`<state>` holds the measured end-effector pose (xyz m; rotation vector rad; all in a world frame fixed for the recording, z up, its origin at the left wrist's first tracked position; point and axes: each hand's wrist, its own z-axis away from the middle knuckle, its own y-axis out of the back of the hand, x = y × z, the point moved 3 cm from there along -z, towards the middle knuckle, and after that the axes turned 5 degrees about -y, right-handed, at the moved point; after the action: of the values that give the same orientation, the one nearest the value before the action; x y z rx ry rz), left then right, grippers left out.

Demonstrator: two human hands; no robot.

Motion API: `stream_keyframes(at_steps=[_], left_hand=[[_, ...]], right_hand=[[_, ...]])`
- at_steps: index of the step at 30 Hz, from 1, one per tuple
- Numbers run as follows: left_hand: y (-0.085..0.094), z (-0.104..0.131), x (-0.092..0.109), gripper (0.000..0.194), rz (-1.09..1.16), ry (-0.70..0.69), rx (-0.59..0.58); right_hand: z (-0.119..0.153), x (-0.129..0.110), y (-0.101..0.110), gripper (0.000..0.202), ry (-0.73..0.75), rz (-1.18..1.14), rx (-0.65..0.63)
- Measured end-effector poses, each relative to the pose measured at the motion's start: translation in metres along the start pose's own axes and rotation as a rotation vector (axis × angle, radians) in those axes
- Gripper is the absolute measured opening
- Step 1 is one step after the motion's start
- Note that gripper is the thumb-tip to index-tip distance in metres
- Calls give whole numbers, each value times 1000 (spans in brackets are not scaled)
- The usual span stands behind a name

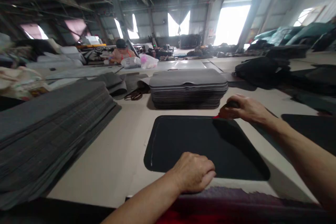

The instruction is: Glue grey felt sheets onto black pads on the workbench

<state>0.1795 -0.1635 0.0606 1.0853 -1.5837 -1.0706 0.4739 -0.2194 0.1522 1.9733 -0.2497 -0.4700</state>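
A dark panel with rounded corners (183, 143) lies flat on the pale table before me. Thin whitish lines run along its left and far edges. At the far edge, right of the middle, my right hand (237, 106) is closed around a red-tipped tool (216, 116) with a dark rounded end; the fingers cover most of it. The red tip meets the panel's far edge. My left hand (195, 172) rests on the panel's near edge, its fingers curled in. Whatever those fingers hold, if anything, is hidden.
Behind the panel stands a thick stack of grey panels (187, 92). Scissors (133, 95) lie left of it. A tall pile of grey sheets (52, 122) fills the left side. Another dark panel (312, 129) lies at right. A person (122, 54) sits across the table near plastic bags (148, 61).
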Motion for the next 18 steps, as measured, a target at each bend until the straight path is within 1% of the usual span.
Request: stream_keyframes(at_steps=[4, 7, 10, 14, 18], left_hand=[[0, -1, 0, 17, 0, -1, -1], [-1, -1, -1, 15, 19, 16, 6], [-1, -1, -2, 14, 43, 31, 9], [-1, -1, -2, 11, 66, 58, 16], [0, -1, -2, 11, 71, 66, 22]], right_hand=[[22, 29, 16, 35, -117, 22, -10], [36, 45, 22, 37, -149, 28, 17], [48, 56, 26, 38, -161, 25, 53], [67, 59, 32, 37, -158, -12, 79], [98, 50, 45, 35, -179, -55, 55]])
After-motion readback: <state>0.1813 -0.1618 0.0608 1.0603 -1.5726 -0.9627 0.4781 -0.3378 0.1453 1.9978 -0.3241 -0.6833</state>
